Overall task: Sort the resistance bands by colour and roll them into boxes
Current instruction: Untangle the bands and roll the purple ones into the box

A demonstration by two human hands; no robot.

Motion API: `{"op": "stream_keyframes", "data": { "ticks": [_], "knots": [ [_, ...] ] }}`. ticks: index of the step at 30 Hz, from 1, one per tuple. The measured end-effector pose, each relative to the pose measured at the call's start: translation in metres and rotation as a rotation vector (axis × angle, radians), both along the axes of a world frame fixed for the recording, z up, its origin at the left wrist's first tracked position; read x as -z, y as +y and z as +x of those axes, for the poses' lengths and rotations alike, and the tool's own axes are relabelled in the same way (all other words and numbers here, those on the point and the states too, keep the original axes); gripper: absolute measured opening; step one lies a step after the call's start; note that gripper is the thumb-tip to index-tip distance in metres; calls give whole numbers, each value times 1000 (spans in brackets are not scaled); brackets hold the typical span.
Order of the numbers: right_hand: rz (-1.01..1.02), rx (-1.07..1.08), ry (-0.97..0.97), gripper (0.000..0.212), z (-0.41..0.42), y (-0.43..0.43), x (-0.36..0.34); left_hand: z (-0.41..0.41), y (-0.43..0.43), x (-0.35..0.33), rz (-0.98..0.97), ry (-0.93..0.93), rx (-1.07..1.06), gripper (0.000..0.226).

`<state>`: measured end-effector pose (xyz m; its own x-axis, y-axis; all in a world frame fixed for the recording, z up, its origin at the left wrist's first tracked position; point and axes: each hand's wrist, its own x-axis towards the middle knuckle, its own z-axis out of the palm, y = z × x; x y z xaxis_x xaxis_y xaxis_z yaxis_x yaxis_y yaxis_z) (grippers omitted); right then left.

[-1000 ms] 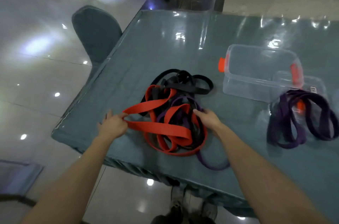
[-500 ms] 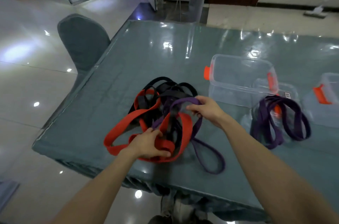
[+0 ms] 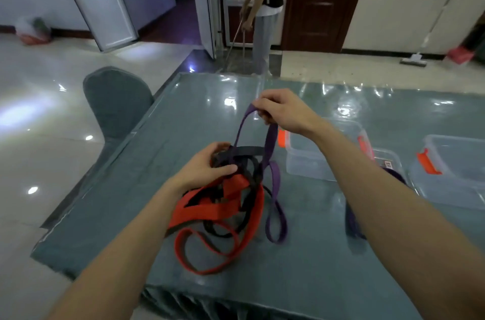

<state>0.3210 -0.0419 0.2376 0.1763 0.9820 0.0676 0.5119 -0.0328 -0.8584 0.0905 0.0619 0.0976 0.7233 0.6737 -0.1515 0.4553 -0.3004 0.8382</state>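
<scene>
The right hand (image 3: 282, 110) is raised above the table (image 3: 183, 115), fingers curled closed around the top of a purple band (image 3: 273, 188), which hangs down in a long loop whose lower end lies on the cloth at about five o'clock from the tangle. The left hand (image 3: 207, 167) rests on the upper part of the tangle, fingers and thumb closed on the black bands (image 3: 246, 159) where they bunch together. Red bands (image 3: 220, 209) spread out below that hand toward six o'clock, with black strands woven through them. At three o'clock from the tangle stands a clear box (image 3: 309, 165) with orange latches, partly hidden by the right forearm; a second clear box (image 3: 451, 178) sits further toward three o'clock. Between them, more purple bands (image 3: 353, 222) lie partly behind the forearm.
</scene>
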Motion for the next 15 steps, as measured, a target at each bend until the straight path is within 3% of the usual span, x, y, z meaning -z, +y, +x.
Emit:
{"op": "stream_keyframes", "data": {
  "ticks": [3, 8, 12, 15],
  "knots": [
    [176, 5, 53, 31, -1, -2, -53, 47, -12, -22, 15, -67, 59, 80],
    [393, 63, 270, 33, 21, -14, -118, 83, 1, -44, 135, -43, 44, 41],
    [469, 55, 459, 21, 35, -19, -118, 93, -3, -35, -171, -18, 167, 57],
    [472, 96, 521, 26, 52, -22, -106, 102, -13, -13, -28, 70, 254, 17]
  ]
}}
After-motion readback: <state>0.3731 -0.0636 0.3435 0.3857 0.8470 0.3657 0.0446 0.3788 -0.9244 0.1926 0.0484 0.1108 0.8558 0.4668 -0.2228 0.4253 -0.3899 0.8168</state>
